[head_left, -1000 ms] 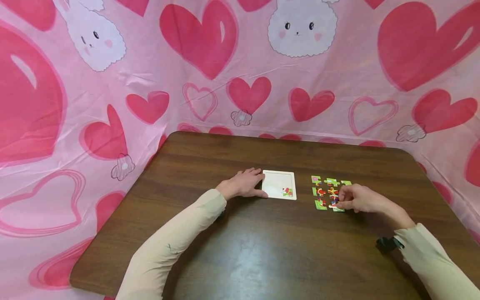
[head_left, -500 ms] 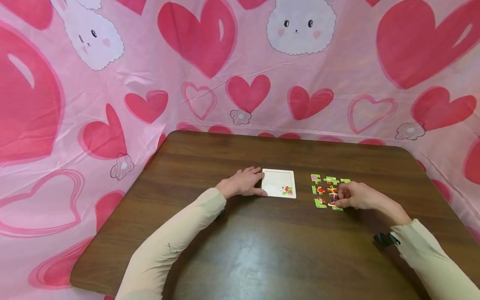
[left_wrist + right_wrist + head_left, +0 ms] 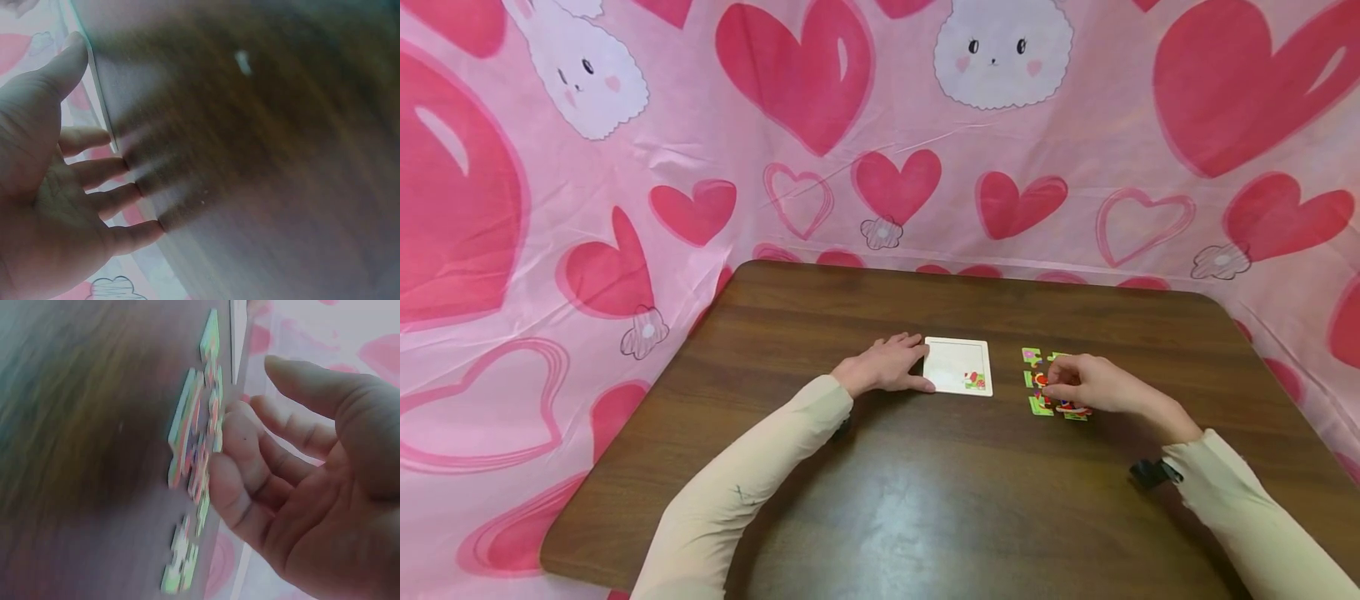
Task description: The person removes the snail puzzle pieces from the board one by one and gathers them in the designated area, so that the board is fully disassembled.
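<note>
A white square puzzle board lies on the table, with a red, white and green jigsaw piece in its near right corner. My left hand rests at the board's left edge, fingers spread; in the left wrist view the thumb touches the board's rim. Right of the board, several colourful jigsaw pieces lie close together. My right hand is over them and hides some. In the right wrist view its fingers are loosely bent, the thumb stands apart, and nothing shows between them. One piece appears to lie over others.
A brown wooden table with rounded corners carries everything. Behind and beside it hangs a pink cloth with hearts and white rabbits. A dark band sits on the right wrist.
My right hand has moved left and slightly away from me over the jigsaw pieces, uncovering a near right piece. The left hand stays at the board's edge.
</note>
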Available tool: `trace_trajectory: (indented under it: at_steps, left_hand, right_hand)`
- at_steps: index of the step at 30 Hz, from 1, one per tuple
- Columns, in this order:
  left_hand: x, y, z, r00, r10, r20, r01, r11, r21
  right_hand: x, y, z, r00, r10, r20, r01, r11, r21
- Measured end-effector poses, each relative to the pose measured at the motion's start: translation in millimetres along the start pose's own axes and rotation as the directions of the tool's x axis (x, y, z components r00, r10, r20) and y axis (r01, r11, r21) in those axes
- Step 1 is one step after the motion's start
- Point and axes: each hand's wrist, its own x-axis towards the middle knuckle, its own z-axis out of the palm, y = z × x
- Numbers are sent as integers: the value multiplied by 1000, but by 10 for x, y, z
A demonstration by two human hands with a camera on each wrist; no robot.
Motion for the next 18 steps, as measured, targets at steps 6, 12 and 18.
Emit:
trace_trajectory:
  at_steps: [6,12,18]
  left_hand:
    - [10,-8,1,1000,1,0,-1,1000,-1]
    - [28,-18,24,1000,1,-3,-1,1000,17]
    - [48,-28,37,1000,3,-13,-3,1000,31]
  right_hand:
    - [91,-110,35,999,-44,-30,44,999,14]
    - [190,-187,111,991,-103,-89,103,995,-7]
    - [301,-256,178,981,-160,-109,155,987,-53]
